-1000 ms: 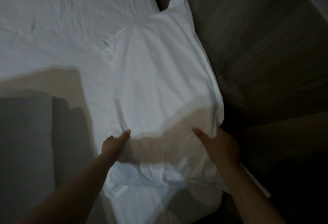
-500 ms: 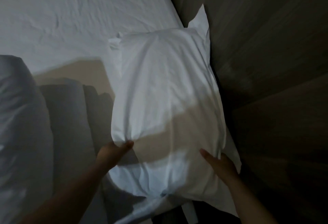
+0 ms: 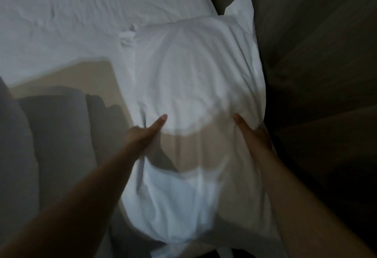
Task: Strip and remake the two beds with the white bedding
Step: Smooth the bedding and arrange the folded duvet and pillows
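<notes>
Item: pillow (image 3: 193, 78), white case, lying on the white sheet (image 3: 81, 12) at the bed's edge, against a dark panel (image 3: 306, 53). Handling, as judged: light, soft, yields to pressure; the loose case may slip, so take it by both sides. Left hand (image 3: 142, 135): thumb on top, fingers hidden beneath, gripping the left side. Right hand (image 3: 255, 137): the same on the right side

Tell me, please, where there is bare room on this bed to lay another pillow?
The bare sheet left of the pillow, beyond the grey bedding, is free. The right side is crowded: the pillow, held by the left hand and right hand, reaches the wooden panel.
</notes>
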{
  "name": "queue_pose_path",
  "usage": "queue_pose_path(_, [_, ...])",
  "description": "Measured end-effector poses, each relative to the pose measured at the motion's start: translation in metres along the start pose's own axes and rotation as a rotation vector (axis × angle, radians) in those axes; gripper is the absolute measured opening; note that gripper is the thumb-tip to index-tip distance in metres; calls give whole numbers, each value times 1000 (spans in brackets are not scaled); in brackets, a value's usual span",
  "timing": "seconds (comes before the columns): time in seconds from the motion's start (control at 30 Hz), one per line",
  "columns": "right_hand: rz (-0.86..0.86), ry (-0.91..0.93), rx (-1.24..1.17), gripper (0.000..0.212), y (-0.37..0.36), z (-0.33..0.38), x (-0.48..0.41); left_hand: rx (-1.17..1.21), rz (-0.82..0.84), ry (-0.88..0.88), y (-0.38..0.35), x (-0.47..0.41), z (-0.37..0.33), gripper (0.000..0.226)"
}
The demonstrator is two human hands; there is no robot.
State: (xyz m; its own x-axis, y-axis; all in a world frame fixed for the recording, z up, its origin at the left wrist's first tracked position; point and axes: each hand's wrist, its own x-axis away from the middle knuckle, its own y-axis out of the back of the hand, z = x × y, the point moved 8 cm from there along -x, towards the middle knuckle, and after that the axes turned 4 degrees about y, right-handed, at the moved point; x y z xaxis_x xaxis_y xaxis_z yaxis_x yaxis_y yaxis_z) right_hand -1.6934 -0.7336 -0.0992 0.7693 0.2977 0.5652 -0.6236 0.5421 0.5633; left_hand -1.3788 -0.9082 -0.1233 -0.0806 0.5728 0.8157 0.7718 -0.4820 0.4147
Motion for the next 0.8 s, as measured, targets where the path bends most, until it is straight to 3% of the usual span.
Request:
queue_pose_path(0.1, [-43, -17, -43, 92, 4, -4, 11, 48, -142, -17, 6, 13, 6, 113])
queue_pose_path(0.43, [-13, -254, -223, 95, 38, -57, 132, 4, -135, -150, 56, 87, 39, 60])
queue_pose_path(0.67, [-143, -151, -311, 90, 88, -40, 204, -27, -113, -178, 88, 148, 49, 77])
queue_pose_path(0.8, [-210, -53, -387, 73, 113, -31, 257, 24, -91, -289, 113, 192, 55, 64])
